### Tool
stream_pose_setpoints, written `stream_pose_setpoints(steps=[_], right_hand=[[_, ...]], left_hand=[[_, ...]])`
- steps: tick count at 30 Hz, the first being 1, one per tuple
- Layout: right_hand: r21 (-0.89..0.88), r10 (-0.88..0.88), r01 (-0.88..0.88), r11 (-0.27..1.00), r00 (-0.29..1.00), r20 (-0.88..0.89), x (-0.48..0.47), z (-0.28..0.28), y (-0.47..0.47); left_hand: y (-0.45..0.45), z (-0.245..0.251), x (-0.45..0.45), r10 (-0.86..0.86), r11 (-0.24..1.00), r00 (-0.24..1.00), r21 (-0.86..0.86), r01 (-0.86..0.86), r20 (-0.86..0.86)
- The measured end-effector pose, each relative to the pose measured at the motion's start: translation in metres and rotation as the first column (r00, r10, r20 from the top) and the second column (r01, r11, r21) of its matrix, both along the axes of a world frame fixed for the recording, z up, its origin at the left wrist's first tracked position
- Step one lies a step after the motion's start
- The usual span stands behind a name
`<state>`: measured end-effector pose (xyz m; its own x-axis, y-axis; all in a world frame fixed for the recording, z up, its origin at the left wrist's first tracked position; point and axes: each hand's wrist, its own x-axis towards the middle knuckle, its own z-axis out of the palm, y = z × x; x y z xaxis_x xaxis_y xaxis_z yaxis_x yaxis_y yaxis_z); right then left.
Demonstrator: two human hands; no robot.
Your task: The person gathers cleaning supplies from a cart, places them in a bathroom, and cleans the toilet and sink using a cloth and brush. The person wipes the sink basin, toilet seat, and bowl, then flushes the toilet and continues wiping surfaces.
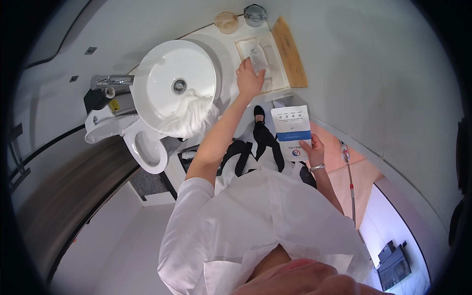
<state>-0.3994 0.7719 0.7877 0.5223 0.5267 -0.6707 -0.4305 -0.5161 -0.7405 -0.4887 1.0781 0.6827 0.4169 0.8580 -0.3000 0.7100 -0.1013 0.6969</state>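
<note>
My left hand (pixel 250 77) reaches over a shallow cream tray (pixel 282 70) on the counter, its fingers apart. Its fingertips are at a white packet (pixel 254 51) that bears a small dark mark; whether they press on it is hard to tell. Held upright in my right hand (pixel 313 147) is a white packet with a blue band (pixel 293 123), thumb on its front. That packet bears writing. A bunched white cloth (pixel 191 116) hangs over the near rim of the round white washbasin (pixel 142 73), partly inside it.
A wooden board (pixel 289 53) lies along the tray's right side. Amber (pixel 226 22) and grey (pixel 255 14) glass vessels stand behind. A chrome faucet (pixel 114 81) is left of the basin, near a toilet (pixel 147 151) with its lid up. A long pole (pixel 351 188) stands at right.
</note>
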Motion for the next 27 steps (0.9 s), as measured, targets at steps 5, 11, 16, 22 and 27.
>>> stream_pose_setpoints(steps=[5, 11, 16, 22, 27], right_hand=[[-0.053, 0.042, -0.043, 0.998, 0.999, -0.022, 0.019, -0.002, 0.006], [-0.049, 0.063, -0.063, 0.997, 0.998, -0.009, 0.022, 0.001, 0.005], [-0.014, 0.091, -0.092, 0.996, 0.996, -0.022, 0.023, 0.004, 0.008], [-0.054, 0.159, -0.157, 0.986, 0.987, 0.039, 0.029, 0.001, 0.009], [-0.072, 0.166, -0.165, 0.984, 0.986, 0.02, 0.029, -0.001, 0.004]], left_hand=[[-0.022, 0.04, 0.075, 0.055, 0.996, 0.977, 0.062, -0.069, 0.204], [-0.011, 0.053, 0.09, 0.26, 0.938, 0.936, -0.292, -0.187, 0.236], [-0.02, 0.073, 0.097, 0.184, 0.971, 0.902, -0.216, -0.105, 0.391], [-0.009, 0.056, 0.066, 0.244, 0.964, 0.838, -0.213, -0.157, 0.488], [-0.021, -0.009, -0.006, 0.422, 0.858, 0.873, -0.419, -0.297, 0.245]])
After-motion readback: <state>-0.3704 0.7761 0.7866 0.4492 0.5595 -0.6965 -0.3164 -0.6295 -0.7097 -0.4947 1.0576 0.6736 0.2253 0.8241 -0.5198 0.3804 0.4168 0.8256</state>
